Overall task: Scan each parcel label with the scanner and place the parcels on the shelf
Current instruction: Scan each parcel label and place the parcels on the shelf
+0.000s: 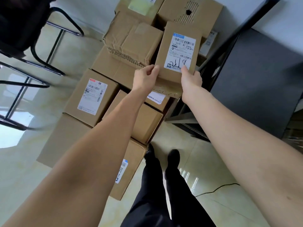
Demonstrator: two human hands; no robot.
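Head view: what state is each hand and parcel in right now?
Left hand: grips the held parcel's near left corner.
Right hand: grips its near right edge, thumb on the label.
Held parcel: lifted, label facing up.
Floor parcels: stacked, closed.

Held parcel (pixel 177 51) above parcel stack (pixel 114 95). Left hand (pixel 145 77) at its near-left corner, right hand (pixel 191 79) near-right. Chair (pixel 32 38) left of stack, cabinet (pixel 254 82) right.

Black chair (pixel 24 30), glossy tiled floor (pixel 21 161), dark cable (pixel 216 189), white wall (pixel 91 12)
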